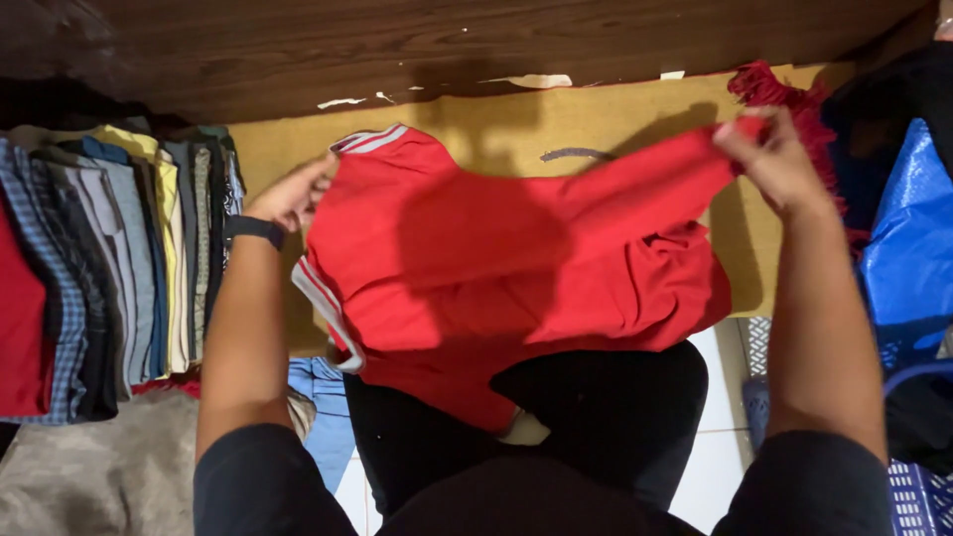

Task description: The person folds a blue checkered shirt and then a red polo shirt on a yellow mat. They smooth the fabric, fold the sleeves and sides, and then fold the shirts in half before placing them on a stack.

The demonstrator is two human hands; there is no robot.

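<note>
A red shirt (467, 268) with white-striped sleeve trim is stretched out over my lap and a tan mat (496, 129). My left hand (295, 194) grips its left edge near the striped collar; a dark band sits on that wrist. My right hand (769, 159) pinches the shirt's right corner, held up and pulled taut. The lower part of the shirt hangs in folds over my black trousers (586, 417).
A row of folded clothes (109, 268) stands on edge at the left. A dark wooden wall (447, 40) runs along the back. A blue bag (908, 248) and a blue basket (913, 486) are at the right, with a red fringed cloth (784, 94) behind my right hand.
</note>
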